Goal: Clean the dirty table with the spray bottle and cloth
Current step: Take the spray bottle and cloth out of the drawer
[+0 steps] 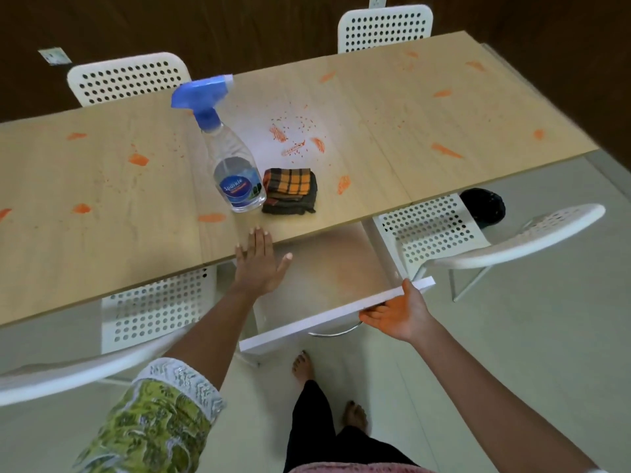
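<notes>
A clear spray bottle (pixel 235 175) with a blue trigger head stands upright near the front edge of the light wooden table (pixel 392 107). Right beside it lies a folded orange-and-black checked cloth (pixel 289 190). Orange smears and specks are scattered all over the tabletop. My left hand (pixel 259 264) is flat with straight fingers, its fingertips at the table's front edge just below the bottle. My right hand (pixel 396 312), orange-stained on the palm, grips the front panel of an open white drawer (pixel 327 319) under the table.
White perforated chairs stand at the far side (pixel 129 78) (pixel 386 29) and at the near side (pixel 478 240) (pixel 150 308). A dark round bin (pixel 485 206) sits on the floor at the right. My bare feet stand below the drawer.
</notes>
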